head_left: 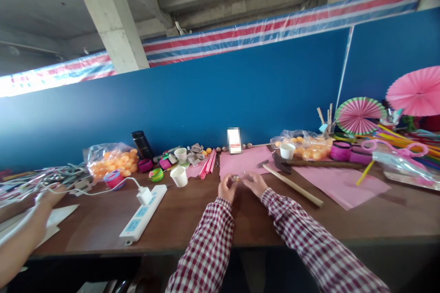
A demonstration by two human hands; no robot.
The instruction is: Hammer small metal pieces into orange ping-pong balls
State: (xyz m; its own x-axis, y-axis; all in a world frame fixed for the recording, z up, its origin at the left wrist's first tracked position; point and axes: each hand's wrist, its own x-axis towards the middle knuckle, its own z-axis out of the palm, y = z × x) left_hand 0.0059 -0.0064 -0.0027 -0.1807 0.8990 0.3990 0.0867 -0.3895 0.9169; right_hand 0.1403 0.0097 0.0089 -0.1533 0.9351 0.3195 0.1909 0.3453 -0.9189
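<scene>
At the front edge of a pink paper sheet, my left hand pinches a small shiny silver ball between thumb and fingers. My right hand is close on the other side of it, fingertips bent toward the ball. What those fingertips hold, if anything, is too small to make out. A hammer with a wooden handle lies to the right of my right hand. Several more silver balls sit in a row behind the pink sheet.
To the left are a white power strip, a paper cup, folded pink strips and a bag of orange balls. Another person's arm reaches in at far left. Pink scissors and a pink paper fan are at right.
</scene>
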